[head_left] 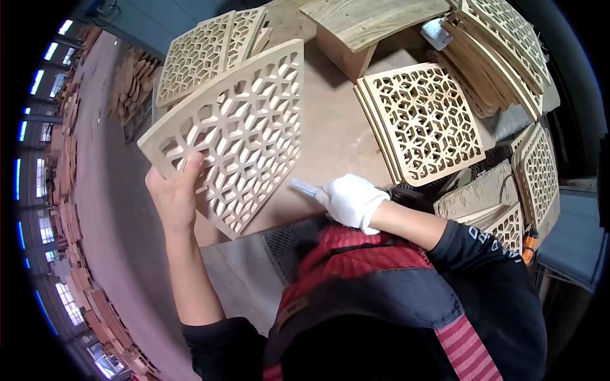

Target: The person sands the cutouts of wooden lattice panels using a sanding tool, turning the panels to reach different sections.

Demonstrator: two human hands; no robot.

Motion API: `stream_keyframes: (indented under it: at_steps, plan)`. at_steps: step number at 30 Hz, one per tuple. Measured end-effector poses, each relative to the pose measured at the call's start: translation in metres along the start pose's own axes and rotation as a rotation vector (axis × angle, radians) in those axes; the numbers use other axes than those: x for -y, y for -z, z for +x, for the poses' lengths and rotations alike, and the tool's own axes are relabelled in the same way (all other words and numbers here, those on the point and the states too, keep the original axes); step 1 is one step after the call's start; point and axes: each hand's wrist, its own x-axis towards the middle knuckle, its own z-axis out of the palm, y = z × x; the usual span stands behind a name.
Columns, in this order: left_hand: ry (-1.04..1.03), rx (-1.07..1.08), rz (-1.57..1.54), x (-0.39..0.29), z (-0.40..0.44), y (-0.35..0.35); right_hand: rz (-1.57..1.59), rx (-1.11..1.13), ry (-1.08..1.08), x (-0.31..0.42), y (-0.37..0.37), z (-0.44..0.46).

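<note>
Worktop [330, 143]: lattice panels stacked far left [197, 58] and right [431, 124]. Your left hand [175, 198] grips tilted panel [254, 132] above left side; gloved right hand [349, 198] closed round slim grey piece [306, 188]. Held panel apparently mid-work; stacked ones' progress unclear.

Counting 2 hands, i.e. 1 left hand [175, 198] + 1 right hand [353, 202], w/ 1 glove [346, 190]. Also 1 apron [381, 282], 1 table [330, 136], 1 panel [238, 130] off the piles. Then 5 piles of panels: min. 2 in back-left pile [197, 60], min. 3 in mid pile [426, 120], min. 2 in each of top-right pile [508, 38], far-right pile [539, 174] & low-right pile [505, 228]. Exact nos. unclear b/c of overlap. Plus 1 board [378, 22], 1 block [346, 52], 1 orange thing [530, 244].
</note>
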Motion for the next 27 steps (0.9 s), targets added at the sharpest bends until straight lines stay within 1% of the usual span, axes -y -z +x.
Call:
stream_keyframes:
  at_steps: [4, 8, 11, 14, 17, 20, 21, 22, 24, 25, 27]
  plan:
    - [0.001, 0.016, 0.005, 0.010, -0.002, 0.005, 0.183, -0.169, 0.044, -0.006, -0.008, 0.004]
    - [-0.016, 0.034, -0.028, 0.009, -0.002, 0.001, 0.182, -0.171, 0.003, -0.005, -0.003, 0.011]
    - [0.034, -0.014, -0.063, -0.004, -0.007, -0.011, 0.220, -0.138, -0.003, -0.004, -0.001, 0.018]
    - [0.043, -0.014, -0.015, -0.002, -0.007, -0.010, 0.268, -0.116, 0.012, -0.001, -0.004, 0.031]
    - [0.043, -0.014, 0.008, -0.007, -0.009, -0.014, 0.306, -0.015, -0.018, 0.023, 0.018, 0.029]
    - [-0.018, 0.057, 0.067, -0.004, -0.011, -0.012, 0.319, -0.014, -0.004, 0.029, 0.012, 0.048]
    - [-0.049, 0.071, 0.103, -0.001, -0.009, -0.011, 0.230, -0.027, 0.157, 0.037, 0.021, 0.043]
    - [-0.041, 0.062, 0.080, -0.003, -0.011, -0.013, 0.008, -0.118, 0.356, 0.028, 0.003, 0.062]
    - [-0.041, 0.047, 0.033, -0.009, -0.011, -0.019, 0.077, -0.095, 0.293, 0.030, 0.009, 0.066]
    - [-0.078, 0.030, 0.039, -0.009, -0.011, -0.021, 0.104, -0.110, 0.278, 0.029, 0.008, 0.064]
    - [-0.231, 0.034, 0.183, -0.014, -0.015, -0.025, 0.161, -0.128, 0.252, 0.028, 0.004, 0.055]
